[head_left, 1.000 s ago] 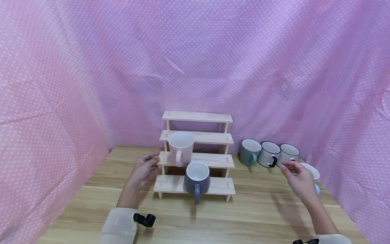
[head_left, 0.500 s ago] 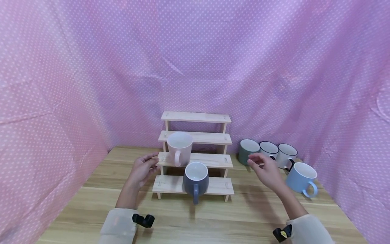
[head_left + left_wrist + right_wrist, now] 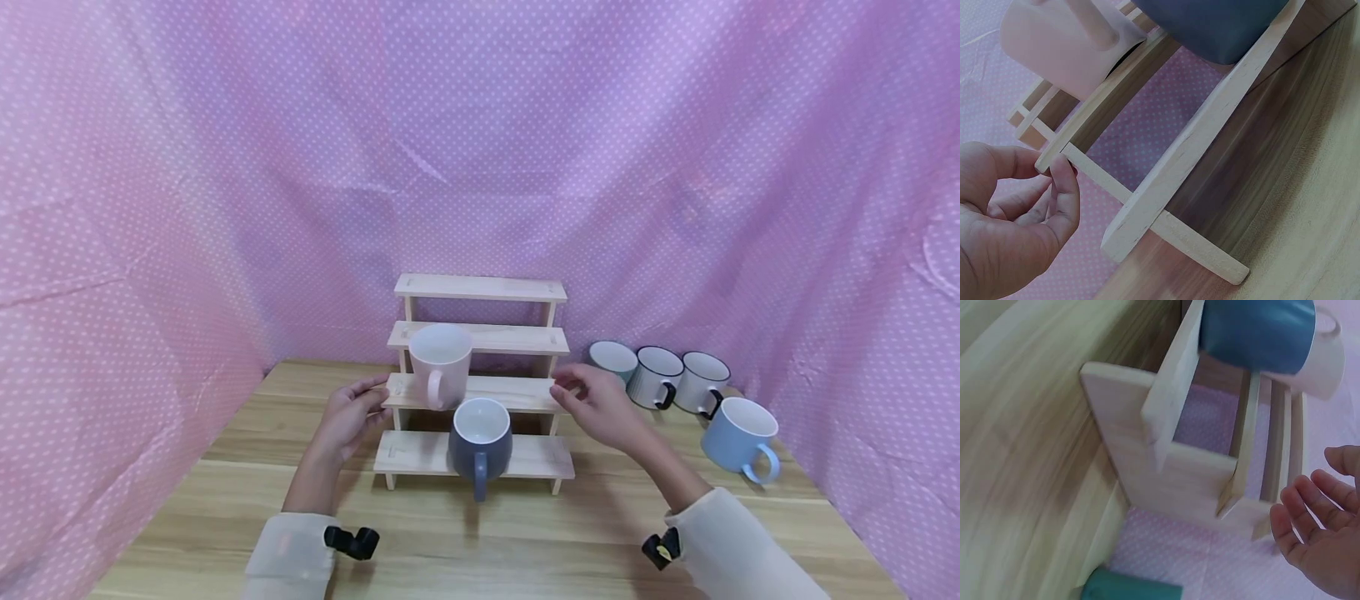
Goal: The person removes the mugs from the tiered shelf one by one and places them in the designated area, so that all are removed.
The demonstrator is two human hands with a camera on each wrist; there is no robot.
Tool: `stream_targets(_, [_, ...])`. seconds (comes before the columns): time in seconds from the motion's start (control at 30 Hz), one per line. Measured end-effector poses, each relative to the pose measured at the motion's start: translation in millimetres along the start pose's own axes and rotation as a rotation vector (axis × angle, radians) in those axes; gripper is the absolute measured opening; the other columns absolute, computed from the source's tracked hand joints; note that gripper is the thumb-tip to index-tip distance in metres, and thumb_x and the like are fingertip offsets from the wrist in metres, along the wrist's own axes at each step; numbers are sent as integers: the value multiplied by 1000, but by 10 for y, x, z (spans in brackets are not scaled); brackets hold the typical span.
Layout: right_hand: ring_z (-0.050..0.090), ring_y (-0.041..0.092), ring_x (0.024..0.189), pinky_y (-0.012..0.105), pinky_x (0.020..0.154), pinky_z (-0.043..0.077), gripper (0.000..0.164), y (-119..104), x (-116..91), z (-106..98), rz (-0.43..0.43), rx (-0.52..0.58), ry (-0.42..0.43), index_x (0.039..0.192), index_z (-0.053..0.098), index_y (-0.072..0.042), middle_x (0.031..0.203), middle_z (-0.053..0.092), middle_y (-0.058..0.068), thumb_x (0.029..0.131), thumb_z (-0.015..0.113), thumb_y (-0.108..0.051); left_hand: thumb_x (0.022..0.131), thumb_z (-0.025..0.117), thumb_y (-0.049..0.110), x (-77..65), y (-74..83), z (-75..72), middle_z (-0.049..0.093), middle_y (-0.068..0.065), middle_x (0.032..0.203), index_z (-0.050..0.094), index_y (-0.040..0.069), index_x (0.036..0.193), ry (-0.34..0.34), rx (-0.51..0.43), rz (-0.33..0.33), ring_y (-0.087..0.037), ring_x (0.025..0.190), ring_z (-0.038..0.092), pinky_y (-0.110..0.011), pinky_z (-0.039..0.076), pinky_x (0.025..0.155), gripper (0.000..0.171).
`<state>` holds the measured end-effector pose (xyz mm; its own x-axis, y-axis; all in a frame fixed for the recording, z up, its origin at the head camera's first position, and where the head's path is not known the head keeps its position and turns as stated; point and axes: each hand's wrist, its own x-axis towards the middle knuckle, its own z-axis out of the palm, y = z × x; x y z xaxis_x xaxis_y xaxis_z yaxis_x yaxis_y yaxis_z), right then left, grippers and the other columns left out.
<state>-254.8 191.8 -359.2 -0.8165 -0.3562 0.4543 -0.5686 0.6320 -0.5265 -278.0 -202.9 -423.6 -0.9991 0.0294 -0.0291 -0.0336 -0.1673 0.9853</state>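
Observation:
A four-tier wooden stepped shelf [image 3: 517, 392] stands on the table. My left hand [image 3: 351, 421] pinches the left end of its second board from the bottom between thumb and finger, seen close in the left wrist view. On that board sits a pale pink mug [image 3: 441, 367], handle toward me. A grey-blue mug [image 3: 481, 442] stands on the lowest board, its handle also facing me. Beside the right end of the second board is my right hand [image 3: 603, 407], fingers loosely bent and spread; in the right wrist view they hold nothing and appear apart from the wood.
On the table to the right stand a green mug [image 3: 611, 357], partly behind my right hand, two white mugs with dark rims and black handles, one a white mug [image 3: 655, 377], and a light blue mug [image 3: 738, 435]. A pink dotted cloth [image 3: 480, 167] hangs around the table.
My right hand has moved left from beside the light blue mug, past the green mug, to the shelf's right side. The left hand keeps its grip on the board; the mugs stay put.

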Motion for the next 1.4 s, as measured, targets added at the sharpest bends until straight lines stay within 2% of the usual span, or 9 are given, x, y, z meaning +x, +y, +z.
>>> stream_targets(0.2, [68,18,97,30,78,60,24,-209,103,53,-76,-18,-66,120,70,-2,104,72,3,100,68,-16,104,55,4,-18,15,7,57,-9,117,43,-7,148,3,9,-3,-11,91,62,-23,58,88,46])
stream_targets(0.57, [67,23,106,40,82,61,29,-578,291,154,-199,-39,-196,125,67,-2,117,71,10,101,66,-17,103,56,2,-4,13,22,62,-6,109,44,-10,146,27,-18,-3,-10,87,63,-19,59,79,46])
stream_targets(0.77, [66,22,108,35,87,60,31,-719,366,280,-233,-49,-270,127,66,-1,117,70,10,101,66,-20,103,55,2,-11,16,24,62,-5,110,45,-9,146,28,-12,-16,-10,87,63,-20,59,82,46])
stream_targets(0.97, [66,24,108,41,90,60,31,-809,457,451,-284,4,-324,125,67,0,116,71,12,101,67,-20,103,55,2,0,24,29,62,-7,110,45,-9,146,29,-12,-14,-10,86,63,-18,59,78,45])
stream_targets(1.13, [67,21,109,44,90,61,27,-861,521,580,-286,84,-363,122,69,-2,113,72,7,101,66,-19,103,56,2,9,18,23,63,-7,109,46,-9,145,30,-15,-16,-10,85,64,-19,59,78,45])
stream_targets(1.27, [68,15,105,33,87,61,24,-905,548,648,-256,136,-373,119,70,-5,109,73,3,100,66,-19,103,57,2,9,13,13,62,-7,111,47,-8,145,29,-12,-18,-11,87,64,-22,60,82,45])
stream_targets(1.4, [68,11,99,23,81,59,18,-934,566,702,-189,186,-372,113,73,-8,106,74,0,99,69,-19,103,56,3,13,12,0,62,-8,113,46,-8,146,21,-6,-16,-11,87,64,-24,60,86,45])
